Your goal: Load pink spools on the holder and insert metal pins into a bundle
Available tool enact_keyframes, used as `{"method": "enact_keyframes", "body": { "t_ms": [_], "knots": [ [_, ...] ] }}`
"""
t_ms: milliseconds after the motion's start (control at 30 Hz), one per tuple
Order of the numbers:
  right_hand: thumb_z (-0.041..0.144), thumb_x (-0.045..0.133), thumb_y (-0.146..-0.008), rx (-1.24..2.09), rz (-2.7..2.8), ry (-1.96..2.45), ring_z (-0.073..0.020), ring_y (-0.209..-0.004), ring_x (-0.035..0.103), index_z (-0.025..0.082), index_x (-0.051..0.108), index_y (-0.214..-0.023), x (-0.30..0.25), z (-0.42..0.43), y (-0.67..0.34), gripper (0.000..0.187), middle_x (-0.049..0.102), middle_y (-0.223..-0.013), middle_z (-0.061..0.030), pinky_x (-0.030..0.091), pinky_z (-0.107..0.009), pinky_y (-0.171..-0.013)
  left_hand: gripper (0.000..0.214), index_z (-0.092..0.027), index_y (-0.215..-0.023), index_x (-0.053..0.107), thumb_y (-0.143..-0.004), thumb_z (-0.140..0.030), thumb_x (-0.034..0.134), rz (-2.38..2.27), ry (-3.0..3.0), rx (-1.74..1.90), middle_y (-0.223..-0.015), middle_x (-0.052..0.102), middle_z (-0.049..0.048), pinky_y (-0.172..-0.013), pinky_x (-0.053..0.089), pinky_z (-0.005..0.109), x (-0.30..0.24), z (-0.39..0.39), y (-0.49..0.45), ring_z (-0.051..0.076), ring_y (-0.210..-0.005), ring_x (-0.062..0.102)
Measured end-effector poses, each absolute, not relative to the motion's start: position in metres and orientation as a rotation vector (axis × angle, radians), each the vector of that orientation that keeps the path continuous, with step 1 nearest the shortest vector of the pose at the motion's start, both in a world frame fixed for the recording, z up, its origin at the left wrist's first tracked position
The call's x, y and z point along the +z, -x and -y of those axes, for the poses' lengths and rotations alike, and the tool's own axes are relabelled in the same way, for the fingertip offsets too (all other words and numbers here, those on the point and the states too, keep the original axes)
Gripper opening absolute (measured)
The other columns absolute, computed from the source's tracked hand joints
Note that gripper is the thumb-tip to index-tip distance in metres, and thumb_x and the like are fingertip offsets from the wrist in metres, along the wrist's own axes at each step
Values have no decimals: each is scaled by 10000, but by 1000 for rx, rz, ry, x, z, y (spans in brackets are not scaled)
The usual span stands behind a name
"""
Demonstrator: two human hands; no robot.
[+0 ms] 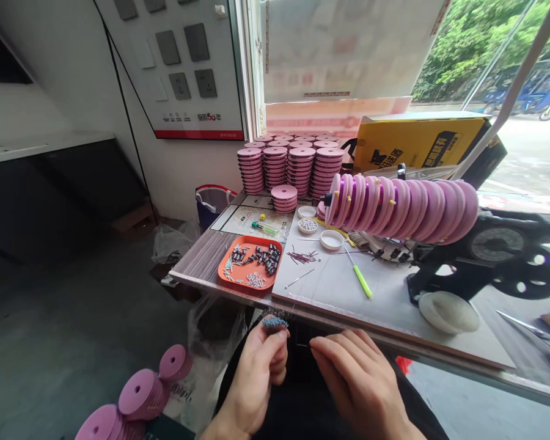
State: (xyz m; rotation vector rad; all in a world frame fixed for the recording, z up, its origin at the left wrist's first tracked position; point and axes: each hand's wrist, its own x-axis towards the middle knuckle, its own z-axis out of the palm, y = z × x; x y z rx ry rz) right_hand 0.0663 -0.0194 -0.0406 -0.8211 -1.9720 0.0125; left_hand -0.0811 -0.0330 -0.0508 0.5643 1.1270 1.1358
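Note:
My left hand [260, 362] is closed, thumb against the forefinger, on a small bundle of thin dark strands with blue-grey ends [275, 322]. What kind of strands they are, I cannot make out. To the right of it, my right hand [357, 373] has thumb and forefinger pressed together; a very fine line seems to run from the fingertips, too small to name. Both hands are over my lap, just below the table edge. Beyond the left hand an orange tray [224, 282] holds dark cylindrical pieces, pale blue slivers and small silvery bits.
A board [321, 293] carries a green-handled tool [363, 282], a white dish [332, 239], a bead-filled dish [308, 226] and dark red sticks [302, 256]. Pink spools [394, 208] line a geared machine [499, 244] at right; more spool stacks [288, 171] stand behind. Scissors [527, 328] lie far right.

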Motion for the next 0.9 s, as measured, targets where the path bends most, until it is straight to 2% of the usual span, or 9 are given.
{"method": "enact_keyframes", "body": {
  "t_ms": [433,533,600,700,833,900],
  "knots": [
    [56,465,-851,-70,1999,838,-108,-534,504,149,543,-856,-43,20,-65,121,590,-619,-6,362,-263,-547,224,-184,-729,473,-783,-372,580,-1238,-814,1194,-553,295,-84,-433,202,184,-63,38,81,72,-482,230],
    [70,463,-858,-80,2005,869,-113,-534,495,149,544,-844,-45,19,-66,114,579,-612,-8,350,-266,-547,191,-192,-743,480,-821,-357,533,-1295,-1011,1205,-589,347,-66,-468,268,195,-59,39,81,89,-512,281],
    [84,455,-862,-89,2009,912,-117,-536,485,156,546,-822,-46,18,-65,122,560,-598,-4,339,-267,-551,176,-195,-730,486,-840,-332,501,-1362,-1211,1213,-625,414,-44,-526,325,210,-54,41,81,108,-557,351],
    [95,433,-861,-122,2022,990,-124,-536,461,174,541,-762,-47,17,-64,166,532,-585,0,316,-273,-562,165,-202,-725,490,-852,-307,472,-1501,-1493,1149,-588,420,-42,-528,331,227,-49,45,81,123,-535,384],
    [107,422,-854,-166,2042,1053,-135,-525,420,191,512,-677,-49,17,-63,215,494,-559,7,283,-278,-568,119,-205,-844,510,-849,-318,473,-1654,-1601,1075,-613,473,-27,-532,357,238,-48,49,81,141,-534,439],
    [109,421,-854,-174,2049,1059,-139,-526,408,194,505,-664,-49,17,-63,225,482,-553,7,277,-277,-570,152,-201,-823,500,-863,-336,442,-1664,-1610,1080,-620,477,-18,-536,372,238,-49,48,81,145,-547,451]
  ]
}}
